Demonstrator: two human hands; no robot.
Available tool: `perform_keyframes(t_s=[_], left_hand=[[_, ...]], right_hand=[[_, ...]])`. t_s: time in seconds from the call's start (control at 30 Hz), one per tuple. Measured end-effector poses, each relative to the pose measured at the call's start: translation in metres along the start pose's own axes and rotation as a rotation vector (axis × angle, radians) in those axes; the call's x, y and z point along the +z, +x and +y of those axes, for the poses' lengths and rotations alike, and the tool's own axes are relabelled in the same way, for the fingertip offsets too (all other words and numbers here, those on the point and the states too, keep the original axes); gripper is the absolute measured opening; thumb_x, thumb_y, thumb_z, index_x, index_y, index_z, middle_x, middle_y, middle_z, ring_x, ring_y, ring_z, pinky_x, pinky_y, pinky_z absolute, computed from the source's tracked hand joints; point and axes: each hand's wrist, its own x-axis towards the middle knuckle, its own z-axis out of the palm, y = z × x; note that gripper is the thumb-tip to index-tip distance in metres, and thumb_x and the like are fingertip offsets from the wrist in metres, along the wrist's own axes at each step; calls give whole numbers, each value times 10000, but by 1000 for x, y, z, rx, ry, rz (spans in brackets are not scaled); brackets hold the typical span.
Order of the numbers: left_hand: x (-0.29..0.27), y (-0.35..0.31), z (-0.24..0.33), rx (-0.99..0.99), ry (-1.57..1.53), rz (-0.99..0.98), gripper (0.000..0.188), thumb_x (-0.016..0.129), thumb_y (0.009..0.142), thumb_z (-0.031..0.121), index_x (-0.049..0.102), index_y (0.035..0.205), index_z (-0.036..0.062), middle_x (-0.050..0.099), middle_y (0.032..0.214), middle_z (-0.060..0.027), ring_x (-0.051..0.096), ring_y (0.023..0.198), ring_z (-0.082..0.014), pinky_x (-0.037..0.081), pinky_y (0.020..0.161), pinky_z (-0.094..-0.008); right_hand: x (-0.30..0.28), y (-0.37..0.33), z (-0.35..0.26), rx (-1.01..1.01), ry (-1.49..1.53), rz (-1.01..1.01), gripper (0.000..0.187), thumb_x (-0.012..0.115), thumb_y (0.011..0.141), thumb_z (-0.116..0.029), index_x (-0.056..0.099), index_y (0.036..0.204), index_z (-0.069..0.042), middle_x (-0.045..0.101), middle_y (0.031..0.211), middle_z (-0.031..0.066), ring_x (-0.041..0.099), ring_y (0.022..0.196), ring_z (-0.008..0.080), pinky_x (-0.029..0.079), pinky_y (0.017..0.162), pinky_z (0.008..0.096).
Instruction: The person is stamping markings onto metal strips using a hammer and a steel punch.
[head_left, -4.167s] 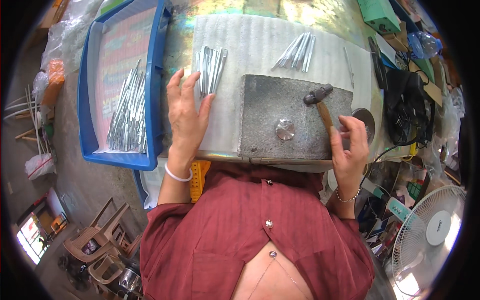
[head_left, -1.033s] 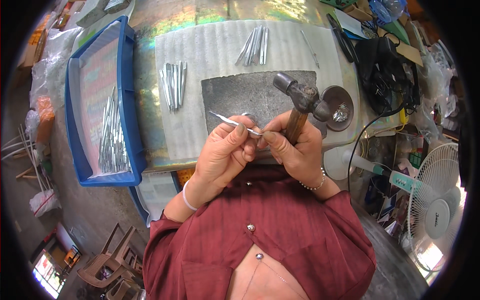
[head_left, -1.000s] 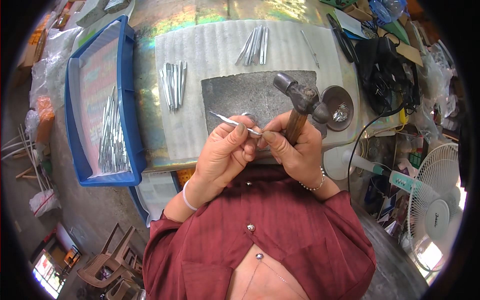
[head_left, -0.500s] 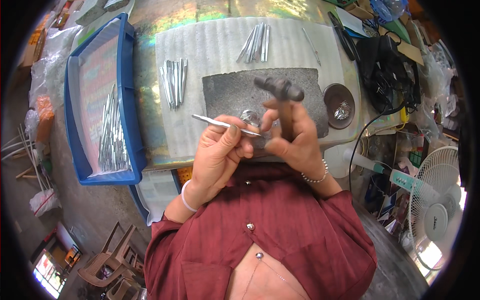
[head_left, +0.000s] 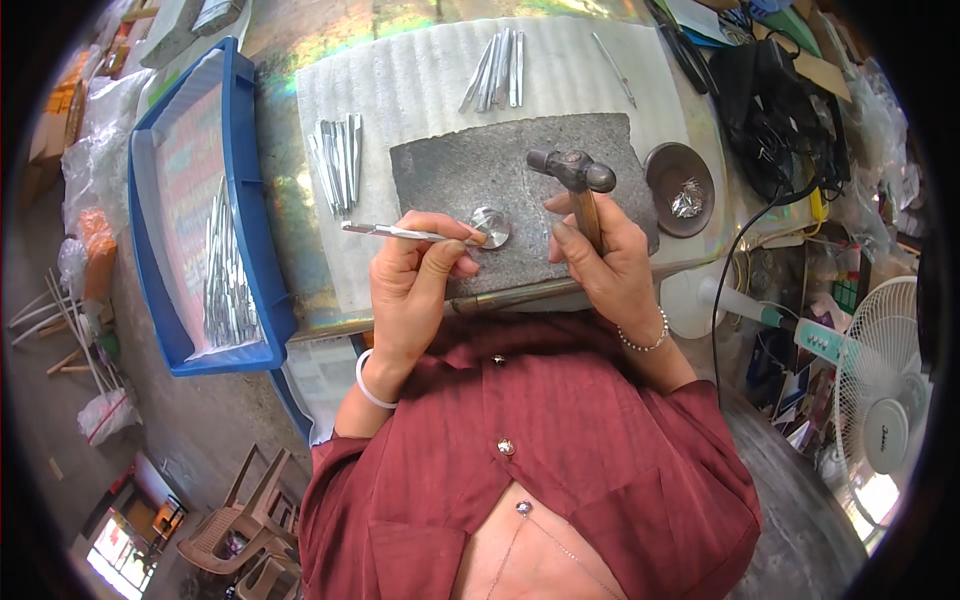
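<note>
My left hand point(head_left: 415, 270) pinches a slim silver metal piece point(head_left: 385, 230) with a flattened, pointed end, its other end between the fingertips. Those fingertips are beside a small round shiny metal block point(head_left: 491, 227) on a dark grey slab point(head_left: 450, 165). Whether the piece rests on the block I cannot tell. In my right hand point(head_left: 612, 262) is a ball-peen hammer point(head_left: 577, 171), gripped by its wooden handle close under the head. The hammer is over the slab's right half, apart from the block.
Bundles of similar silver pieces point(head_left: 337, 165) lie on white foam sheeting point(head_left: 400, 95), and more fill a blue tray point(head_left: 262, 200) at left. A brown dish point(head_left: 661, 170) of small metal pins stands right of the slab. A black bag point(head_left: 765, 110) and a fan point(head_left: 885, 400) are farther right.
My hands have moved apart. The left one shifted left with the silver piece, uncovering the round block; the right one drew slightly right with the hammer.
</note>
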Motion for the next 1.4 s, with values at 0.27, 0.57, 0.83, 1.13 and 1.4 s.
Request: perform_keyframes(t_s=[0.27,0.57,0.83,1.13,1.4], left_hand=[[11,4,-1,96,163,0,85,517,891,-46,592,928,-31,612,901,-76,599,728,-103,508,663,-206],[12,4,-1,144,196,-4,81,525,885,-49,591,931,-45,595,899,-89,613,737,-125,523,654,-225],[11,4,2,108,228,-45,82,528,906,11,580,965,-11,592,949,-82,605,759,-138,509,691,-240],[12,7,2,278,454,-84,88,552,866,-31,583,947,-14,608,915,-107,620,718,-169,511,626,-263],[16,9,10,633,994,-200,187,628,655,29,587,834,68,563,766,-87,594,610,-266,461,477,-366]], right_hand=[[-5,0,7,-94,-122,-40,198,587,879,-60,555,1065,-1,572,706,2,563,649,63,439,566,206],[-5,-2,6,-90,-158,-48,209,593,861,-42,555,1064,-5,584,699,22,577,631,73,450,572,215],[-5,-2,10,-121,-169,-41,228,614,849,-37,555,1067,-7,594,709,21,580,636,69,451,577,216],[-4,1,8,-152,-177,-30,261,638,828,-21,563,1077,-4,601,715,4,572,654,56,454,589,208],[6,15,-64,-673,-240,-299,235,721,707,-73,587,894,-28,533,685,81,569,598,240,454,516,313]])
